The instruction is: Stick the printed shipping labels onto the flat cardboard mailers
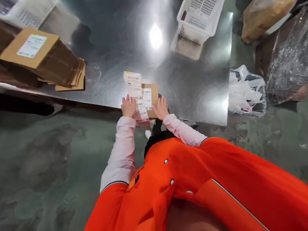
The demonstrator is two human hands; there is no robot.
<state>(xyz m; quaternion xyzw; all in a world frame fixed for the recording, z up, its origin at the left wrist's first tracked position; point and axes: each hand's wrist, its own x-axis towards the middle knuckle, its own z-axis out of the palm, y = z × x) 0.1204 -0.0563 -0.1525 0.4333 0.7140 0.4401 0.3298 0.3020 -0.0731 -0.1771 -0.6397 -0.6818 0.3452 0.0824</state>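
A long strip of printed white labels (134,84) lies across the left side of a flat brown cardboard piece (154,96) at the front edge of the metal table. Its lower end reaches past that edge and is blurred. On the cardboard sits a white printed label (147,98), partly covered by the strip. My left hand (128,108) rests at the strip's left edge, fingers apart and thumb touching the paper. My right hand (161,109) lies at the cardboard's right edge, fingers stretched out and thumb on the cardboard.
The shiny metal table (108,51) ends just before my body. A white plastic basket (199,19) stands at its back right. Stacked brown cardboard boxes (51,51) sit at the left. Beyond the right edge are a clear bag of white scraps (246,91) and plastic-wrapped goods (286,61).
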